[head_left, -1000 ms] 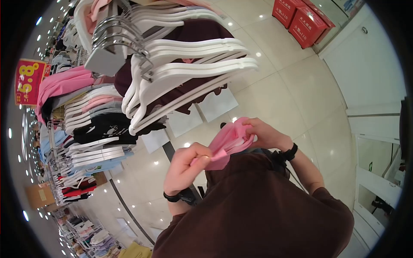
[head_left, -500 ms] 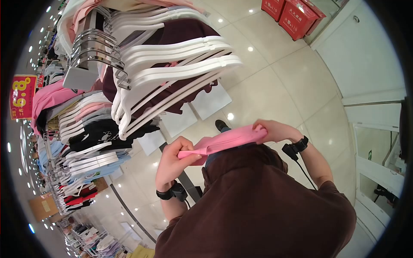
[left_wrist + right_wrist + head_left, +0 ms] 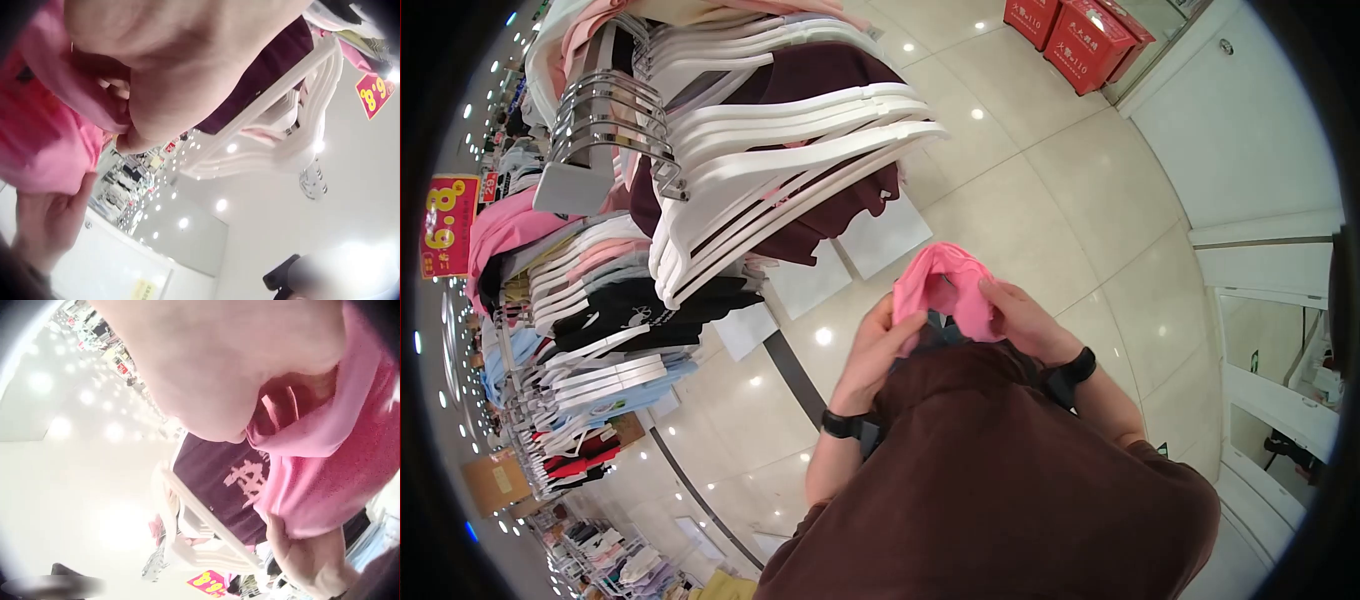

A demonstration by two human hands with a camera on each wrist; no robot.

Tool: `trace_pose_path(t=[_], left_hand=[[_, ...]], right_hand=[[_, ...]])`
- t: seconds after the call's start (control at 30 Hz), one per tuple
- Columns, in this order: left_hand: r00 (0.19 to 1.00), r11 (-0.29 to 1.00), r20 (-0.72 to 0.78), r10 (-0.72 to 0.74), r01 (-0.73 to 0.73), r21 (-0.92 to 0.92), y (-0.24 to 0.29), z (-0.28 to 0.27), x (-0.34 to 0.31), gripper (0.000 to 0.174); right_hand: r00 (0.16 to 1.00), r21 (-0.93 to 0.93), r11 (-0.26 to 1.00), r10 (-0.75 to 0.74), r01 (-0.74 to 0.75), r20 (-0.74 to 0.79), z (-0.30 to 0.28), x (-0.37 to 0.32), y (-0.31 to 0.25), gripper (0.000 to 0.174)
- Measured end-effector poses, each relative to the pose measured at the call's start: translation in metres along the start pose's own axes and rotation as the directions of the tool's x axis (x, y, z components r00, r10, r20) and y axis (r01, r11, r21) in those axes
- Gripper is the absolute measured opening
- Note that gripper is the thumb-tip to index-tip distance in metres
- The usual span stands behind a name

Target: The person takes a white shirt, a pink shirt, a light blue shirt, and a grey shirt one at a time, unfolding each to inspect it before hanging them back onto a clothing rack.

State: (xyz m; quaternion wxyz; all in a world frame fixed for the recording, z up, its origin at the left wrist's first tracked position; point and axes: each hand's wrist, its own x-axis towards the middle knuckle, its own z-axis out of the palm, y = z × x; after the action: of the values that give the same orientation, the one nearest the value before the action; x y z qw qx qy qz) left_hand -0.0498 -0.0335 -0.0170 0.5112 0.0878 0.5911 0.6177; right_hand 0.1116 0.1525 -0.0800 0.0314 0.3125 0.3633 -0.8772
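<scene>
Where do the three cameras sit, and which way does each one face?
Head: on the head, looking forward and down; shows the brown shirt, both forearms, and the left hand and right hand gripping pink cloth.
Left wrist: facing up past the left hand toward the ceiling; the right hand shows lower left.
Right wrist: also facing up, past the right hand; the left hand shows lower right.
All share both hands, the cloth and white hangers.

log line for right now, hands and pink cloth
left hand: grips pink cloth | right hand: grips its other side | cloth: bowed open between hands | hangers: on rack, untouched
</scene>
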Motion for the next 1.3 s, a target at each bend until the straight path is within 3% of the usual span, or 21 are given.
trace_pose_path(t=[0.03,0.13,0.17,0.2,0.23,0.27,0.33,0.37,0.43,0.53,0.57,0.6,0.67,0.73,0.8,0.87,0.9,0.97,1.03,1.13,1.3], left_hand=[[1.000,1.000,-0.002,-0.001,0.001,-0.005,-0.002,0.013,0.001,0.015],[0.994,0.993,0.055,0.095,-0.098,0.058,0.006,0.038,0.000,0.016],[0.984,0.900,0.091,0.153,-0.177,0.399,0.016,0.043,-0.005,0.014],[0.971,0.688,0.141,0.195,-0.238,0.686,0.021,0.046,-0.007,0.011],[0.913,0.510,0.261,0.314,-0.395,0.764,0.020,0.045,-0.006,0.014],[0.913,0.512,0.255,0.319,-0.392,0.764,0.016,0.043,-0.003,0.014],[0.778,0.341,0.477,0.408,-0.614,0.712,0.013,0.040,0.004,0.022],[0.778,0.340,0.469,0.418,-0.613,0.713,0.015,0.038,0.004,0.022],[0.893,0.642,0.360,0.268,-0.445,0.625,0.022,0.034,0.002,0.035],[0.845,0.529,0.177,0.505,-0.465,0.710,0.017,0.026,0.013,0.042],[0.809,0.492,0.117,0.576,-0.458,0.741,0.015,0.023,0.018,0.045],[0.834,0.533,0.202,0.514,-0.494,0.687,0.015,0.022,0.026,0.048],[0.835,0.568,0.281,0.474,-0.533,0.627,0.009,0.010,0.042,0.051],[0.875,0.612,0.359,0.324,-0.483,0.626,-0.003,-0.008,0.055,0.051],[0.842,0.534,0.349,0.411,-0.533,0.657,0.015,-0.010,0.063,0.047],[0.827,0.635,0.338,0.449,-0.562,0.530,0.038,-0.003,0.067,0.039],[0.800,0.604,0.364,0.476,-0.599,0.526,0.034,0.005,0.080,0.037],[0.686,0.599,0.397,0.609,-0.727,0.336,0.050,0.033,0.080,0.044],[0.682,0.588,0.484,0.548,-0.726,0.357,0.060,0.049,0.070,0.050],[0.662,0.554,0.615,0.428,-0.730,0.400,0.090,0.045,0.054,0.058],[0.661,0.485,0.650,0.375,-0.737,0.470,0.102,-0.036,0.038,0.056]], right_hand=[[0.995,0.007,1.000,-0.030,0.029,0.096,0.010,-0.003,-0.003,0.039],[0.994,0.095,0.993,-0.076,0.068,0.083,0.052,-0.013,-0.019,0.038],[0.979,0.103,0.992,-0.090,0.072,0.185,0.051,-0.016,-0.025,0.037],[0.978,0.098,0.993,-0.089,0.071,0.187,0.046,-0.014,-0.023,0.037],[0.974,0.067,0.994,-0.094,0.081,0.206,0.043,-0.011,-0.019,0.037],[0.970,0.036,0.995,-0.096,0.090,0.225,0.041,-0.009,-0.015,0.037],[0.985,0.112,0.994,-0.036,0.017,0.170,0.039,-0.005,-0.017,0.037],[0.993,0.195,0.979,0.029,-0.051,0.115,0.040,-0.004,-0.019,0.038],[0.999,0.127,0.991,-0.035,0.030,0.038,0.046,-0.004,-0.021,0.038],[0.987,-0.097,0.983,-0.158,0.154,-0.038,0.061,-0.013,-0.035,0.037],[0.989,-0.300,0.943,-0.146,0.145,0.017,0.066,-0.018,-0.041,0.036],[0.990,-0.491,0.860,-0.125,0.141,0.066,0.073,-0.025,-0.047,0.035],[0.978,-0.547,0.811,-0.160,0.206,0.131,0.086,-0.031,-0.066,0.037],[0.908,-0.769,0.509,-0.063,0.387,0.415,0.080,-0.034,-0.088,0.038],[0.879,-0.746,0.484,-0.120,0.457,0.461,0.064,-0.027,-0.084,0.043],[0.981,-0.733,0.663,-0.193,0.153,0.030,0.056,-0.018,-0.069,0.046],[0.970,-0.807,0.552,-0.220,0.210,0.101,0.054,-0.013,-0.063,0.048],[0.971,-0.836,0.508,-0.208,0.210,0.117,0.024,0.000,-0.015,0.046],[0.959,-0.817,0.554,-0.282,0.158,-0.006,0.009,0.005,-0.002,0.043],[0.848,-0.752,0.631,-0.492,0.192,-0.196,-0.004,0.023,-0.024,0.038],[0.433,-0.698,0.536,-0.833,0.474,-0.345,-0.005,0.040,-0.138,0.032]])
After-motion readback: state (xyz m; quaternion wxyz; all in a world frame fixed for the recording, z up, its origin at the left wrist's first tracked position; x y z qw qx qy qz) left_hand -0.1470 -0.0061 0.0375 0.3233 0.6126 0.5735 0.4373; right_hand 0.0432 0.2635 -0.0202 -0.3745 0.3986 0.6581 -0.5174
